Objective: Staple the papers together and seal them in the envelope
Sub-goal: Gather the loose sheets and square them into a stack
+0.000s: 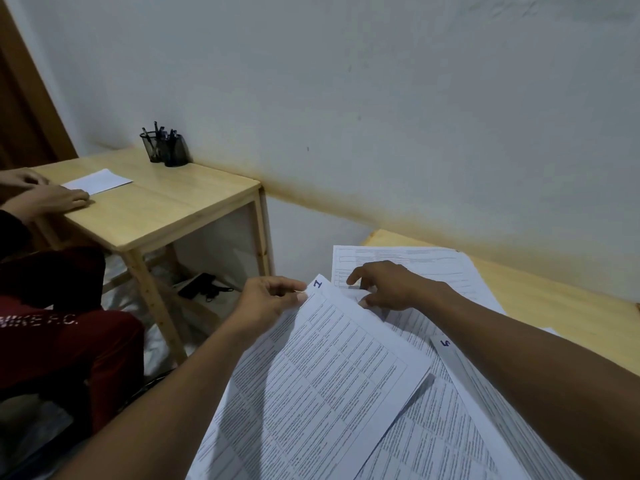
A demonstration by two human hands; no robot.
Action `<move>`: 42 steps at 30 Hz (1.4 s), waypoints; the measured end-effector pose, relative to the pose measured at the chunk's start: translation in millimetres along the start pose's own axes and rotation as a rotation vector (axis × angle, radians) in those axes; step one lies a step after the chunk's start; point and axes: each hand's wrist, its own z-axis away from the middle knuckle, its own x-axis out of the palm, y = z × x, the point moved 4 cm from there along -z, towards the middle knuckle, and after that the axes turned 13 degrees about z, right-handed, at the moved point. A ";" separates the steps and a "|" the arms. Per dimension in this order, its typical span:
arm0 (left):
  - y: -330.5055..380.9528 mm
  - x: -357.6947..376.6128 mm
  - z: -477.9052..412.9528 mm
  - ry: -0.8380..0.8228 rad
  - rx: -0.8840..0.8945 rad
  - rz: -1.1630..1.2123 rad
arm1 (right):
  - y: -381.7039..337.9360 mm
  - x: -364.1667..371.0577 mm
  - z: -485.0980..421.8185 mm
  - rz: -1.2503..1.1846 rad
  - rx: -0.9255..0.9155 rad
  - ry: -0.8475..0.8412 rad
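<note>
We face a pale grey-white plaster wall (381, 98), scuffed in places and dimly, evenly lit. A smeared yellow-brown stain band (346, 202) runs along it at table height and slopes down to the right. In the left corner we see a small light-wood square table (166, 209) with slim legs. Two black mesh pen cups (166, 150) holding dark pens stand at its back edge, touching the wall. On its lower shelf lies a flat black object (199, 285), too dim for us to tell what. A brown wooden door edge (20, 116) fills the far left. At right, a light-wood desk top (554, 299) meets the wall.
</note>
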 end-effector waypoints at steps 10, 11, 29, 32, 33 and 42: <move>24.2 18.5 -1.7 -0.090 0.043 -0.040 | 13.5 -33.8 5.4 0.038 0.053 0.211; 29.7 20.8 -1.5 -0.092 0.056 -0.050 | 18.8 -43.8 9.0 0.021 0.064 0.242; 228.1 141.1 16.6 -0.167 0.535 -0.068 | 97.9 -208.2 174.0 -0.252 0.296 1.274; 249.8 160.5 26.9 -0.207 0.593 -0.028 | 101.4 -220.9 191.0 -0.333 0.299 1.298; 255.6 166.3 30.3 -0.219 0.612 -0.017 | 102.7 -223.7 194.4 -0.382 0.297 1.276; 261.4 178.4 38.2 -0.090 0.730 -0.082 | 91.9 -201.2 208.5 -0.856 0.140 0.932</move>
